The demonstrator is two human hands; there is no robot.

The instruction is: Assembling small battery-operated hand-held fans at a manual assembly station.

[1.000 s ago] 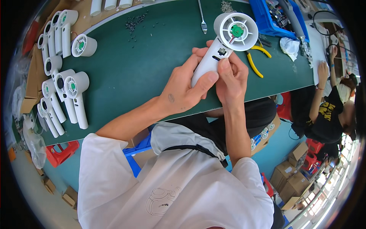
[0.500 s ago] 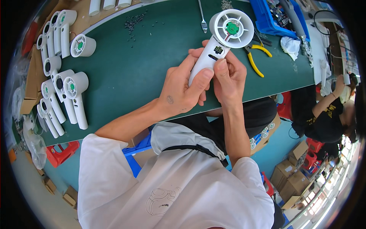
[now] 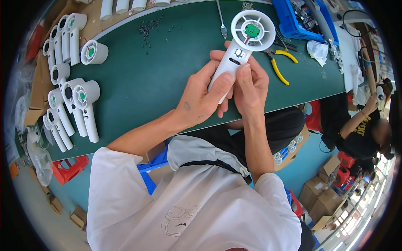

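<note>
A white handheld fan [image 3: 230,63] is tilted over the table between my hands, its round head pointing away from me and slightly right. A green circuit board [image 3: 252,30] shows at the hub of the spoked head. My left hand [image 3: 205,93] wraps the handle, its thumb lying along the front. My right hand [image 3: 251,88] is closed against the handle's right side, thumb close to the dark slot. Above that slot is a square opening with a pale, bright patch inside. The fingers behind the handle are partly hidden.
More white fans [image 3: 86,100] lie in rows on the left of the green table [image 3: 138,79]. Small dark parts [image 3: 146,28] are scattered at the back. Yellow-handled pliers [image 3: 279,69] and a blue bin [image 3: 289,21] sit right. Another person [image 3: 360,125] is at far right.
The fan has shifted very slightly left and tipped a little in my hands. The square opening in its handle, dark and greenish before, now looks bright. Both hands keep their hold.
</note>
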